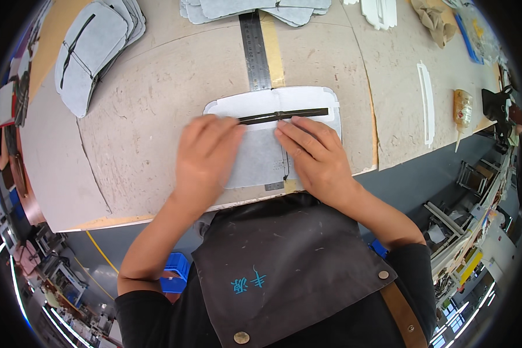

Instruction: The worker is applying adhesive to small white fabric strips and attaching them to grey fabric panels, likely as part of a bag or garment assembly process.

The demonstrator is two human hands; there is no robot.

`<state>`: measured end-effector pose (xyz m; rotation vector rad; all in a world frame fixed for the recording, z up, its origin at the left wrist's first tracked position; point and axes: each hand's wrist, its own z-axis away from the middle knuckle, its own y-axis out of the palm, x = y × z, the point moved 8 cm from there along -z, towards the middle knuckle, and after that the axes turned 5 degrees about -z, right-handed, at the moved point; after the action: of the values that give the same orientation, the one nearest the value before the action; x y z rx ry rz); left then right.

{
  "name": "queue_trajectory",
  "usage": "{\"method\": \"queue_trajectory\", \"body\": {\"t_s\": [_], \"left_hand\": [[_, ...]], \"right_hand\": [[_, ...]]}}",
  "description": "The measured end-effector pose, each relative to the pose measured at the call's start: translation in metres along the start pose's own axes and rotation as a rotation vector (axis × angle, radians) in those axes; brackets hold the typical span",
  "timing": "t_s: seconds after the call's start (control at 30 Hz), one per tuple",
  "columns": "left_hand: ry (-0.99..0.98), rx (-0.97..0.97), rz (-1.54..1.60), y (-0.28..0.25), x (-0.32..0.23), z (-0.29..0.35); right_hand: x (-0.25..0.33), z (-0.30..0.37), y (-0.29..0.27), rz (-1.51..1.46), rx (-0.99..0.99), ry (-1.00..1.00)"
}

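Note:
A pale grey fabric panel (258,153) with rounded corners lies flat on the table near its front edge. A white band (243,105) runs along its far side. Set in that band is a long black strip that looks like a zipper (307,113), and a thin black cord (285,156) trails from its middle toward me. My left hand (206,159), blurred by motion, is at the strip's left end, its fingertips touching or just over it. My right hand (319,153) rests on the panel, fingers stretched out, fingertips along the near edge of the strip.
A steel ruler (255,52) and yellow tape (272,46) run under the panel. Stacks of similar panels (95,43) lie far left and at the far middle (232,7). At right are a white frame-shaped strip (426,104), a glue bottle (462,110) and crumpled brown paper (432,23).

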<state>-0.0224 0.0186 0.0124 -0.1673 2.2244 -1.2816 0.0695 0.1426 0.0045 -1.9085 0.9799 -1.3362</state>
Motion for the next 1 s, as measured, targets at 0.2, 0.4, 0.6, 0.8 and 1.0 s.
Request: {"method": "queue_trajectory", "body": {"t_s": [0.2, 0.4, 0.6, 0.8, 1.0], "left_hand": [[0.189, 0.113, -0.045, 0.013, -0.027, 0.011], [0.099, 0.121, -0.228, -0.001, -0.012, 0.027], [0.056, 0.103, -0.181, -0.007, -0.01, 0.024], [-0.101, 0.131, -0.007, -0.013, 0.006, 0.018], [-0.262, -0.02, 0.102, -0.024, 0.028, -0.005]], "right_hand": [[-0.008, 0.009, -0.014, 0.057, 0.105, 0.04], [-0.031, 0.026, -0.026, 0.084, 0.116, 0.057], [-0.04, 0.031, -0.036, 0.075, 0.045, 0.177], [-0.04, 0.026, -0.037, 0.136, 0.141, 0.152], [-0.044, 0.011, -0.05, -0.049, 0.092, 0.235]]}}
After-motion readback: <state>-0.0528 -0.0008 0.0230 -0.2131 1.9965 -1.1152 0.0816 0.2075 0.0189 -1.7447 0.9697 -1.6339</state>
